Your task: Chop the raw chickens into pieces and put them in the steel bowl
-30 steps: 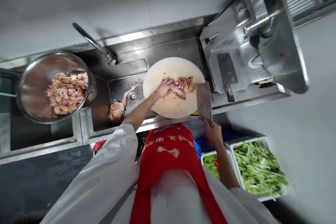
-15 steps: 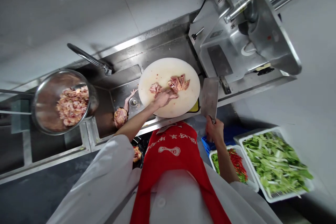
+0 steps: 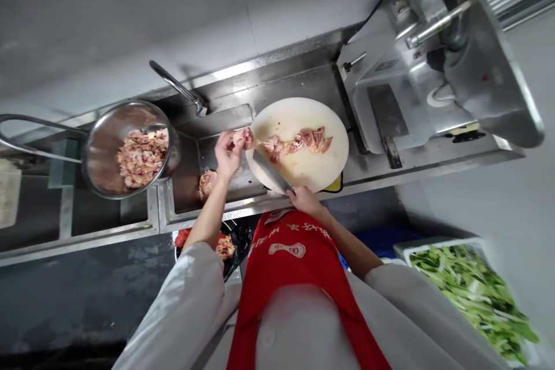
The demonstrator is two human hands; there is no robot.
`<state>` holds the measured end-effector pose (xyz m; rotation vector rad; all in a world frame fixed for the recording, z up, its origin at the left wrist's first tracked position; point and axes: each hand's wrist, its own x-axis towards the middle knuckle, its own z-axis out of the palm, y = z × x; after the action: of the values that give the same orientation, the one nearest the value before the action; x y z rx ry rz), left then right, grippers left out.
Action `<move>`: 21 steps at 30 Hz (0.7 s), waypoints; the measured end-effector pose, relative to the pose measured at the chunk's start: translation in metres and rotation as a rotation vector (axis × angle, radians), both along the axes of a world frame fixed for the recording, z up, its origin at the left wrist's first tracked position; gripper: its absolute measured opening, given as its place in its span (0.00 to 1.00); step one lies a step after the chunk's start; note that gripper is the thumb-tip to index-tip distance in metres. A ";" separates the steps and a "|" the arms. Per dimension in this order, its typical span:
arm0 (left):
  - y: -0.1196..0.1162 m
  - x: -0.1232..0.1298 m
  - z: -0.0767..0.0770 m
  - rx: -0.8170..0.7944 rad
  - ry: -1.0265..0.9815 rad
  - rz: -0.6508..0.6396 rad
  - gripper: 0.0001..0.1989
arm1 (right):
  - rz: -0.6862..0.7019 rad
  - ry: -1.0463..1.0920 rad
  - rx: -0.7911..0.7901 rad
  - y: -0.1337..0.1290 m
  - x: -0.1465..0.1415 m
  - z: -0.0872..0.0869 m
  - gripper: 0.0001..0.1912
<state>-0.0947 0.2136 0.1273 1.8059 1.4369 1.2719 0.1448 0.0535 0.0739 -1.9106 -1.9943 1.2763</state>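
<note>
My left hand (image 3: 228, 157) is closed on a piece of raw meat (image 3: 243, 138), held up at the left edge of a round white cutting board (image 3: 321, 172). My right hand (image 3: 305, 200) grips the handle of a cleaver (image 3: 272, 172) near the board's front edge. Its blade points up and left over the board, seen nearly edge-on. Several raw meat pieces (image 3: 315, 140) lie in a row across the board. Left of the board, in the sink, another lump of meat (image 3: 207, 185) sits partly behind my left forearm.
A steel bowl (image 3: 100, 153) of chopped meat stands at the left, near a faucet (image 3: 177, 88). At the right are a steel machine (image 3: 489, 92) and a second cleaver (image 3: 387, 110). A basket (image 3: 405, 250) of leafy greens sits lower right.
My left hand has lifted a meat piece from the board and moved left. My right hand has brought the cleaver from the board's right side to its lower left part. The view has shifted.
</note>
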 end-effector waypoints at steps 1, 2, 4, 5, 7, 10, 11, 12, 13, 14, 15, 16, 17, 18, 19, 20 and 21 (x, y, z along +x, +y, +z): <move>-0.006 0.002 -0.004 0.017 0.082 -0.014 0.16 | -0.017 -0.036 -0.004 0.009 -0.001 -0.005 0.20; -0.014 0.005 -0.010 0.019 0.160 -0.046 0.15 | -0.051 -0.078 0.001 0.017 0.003 -0.009 0.20; -0.035 0.012 -0.033 -0.015 0.301 -0.169 0.16 | -0.117 -0.182 0.024 0.028 0.019 -0.014 0.21; -0.047 0.014 -0.047 -0.043 0.361 -0.259 0.16 | -0.137 -0.231 0.038 0.031 0.030 -0.015 0.21; -0.073 0.015 -0.075 -0.096 0.451 -0.433 0.17 | -0.130 -0.293 0.061 0.029 0.054 -0.013 0.20; -0.108 0.011 -0.110 -0.130 0.512 -0.519 0.17 | -0.072 -0.334 0.048 0.008 0.086 -0.004 0.20; -0.117 0.010 -0.118 -0.133 0.518 -0.500 0.16 | -0.056 -0.346 0.030 -0.002 0.094 0.002 0.19; -0.124 0.010 -0.124 -0.135 0.517 -0.471 0.16 | -0.039 -0.354 -0.001 -0.013 0.103 0.008 0.19; -0.129 0.011 -0.129 -0.137 0.511 -0.440 0.16 | -0.026 -0.360 -0.043 -0.024 0.110 0.016 0.19; -0.132 0.013 -0.132 -0.141 0.503 -0.410 0.17 | -0.017 -0.365 -0.087 -0.033 0.115 0.025 0.18; -0.135 0.015 -0.134 -0.147 0.493 -0.386 0.17 | -0.015 -0.373 -0.122 -0.041 0.119 0.036 0.18; -0.136 0.019 -0.135 -0.151 0.483 -0.370 0.17 | -0.019 -0.385 -0.136 -0.047 0.120 0.048 0.18; -0.138 0.022 -0.136 -0.152 0.469 -0.361 0.17 | -0.030 -0.402 -0.122 -0.049 0.118 0.060 0.18; -0.139 0.025 -0.136 -0.151 0.456 -0.355 0.16 | -0.052 -0.419 -0.077 -0.048 0.112 0.072 0.18; -0.140 0.028 -0.136 -0.151 0.443 -0.352 0.16 | -0.087 -0.430 -0.008 -0.044 0.102 0.083 0.19; -0.142 0.029 -0.136 -0.152 0.431 -0.351 0.16 | -0.127 -0.424 0.073 -0.036 0.089 0.091 0.20; -0.143 0.030 -0.134 -0.154 0.418 -0.355 0.15 | -0.173 -0.403 0.153 -0.026 0.072 0.095 0.21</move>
<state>-0.0647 0.0702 -0.0072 2.1803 1.2908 0.6163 0.2172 0.0277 0.1692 -2.3430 -1.9622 0.7182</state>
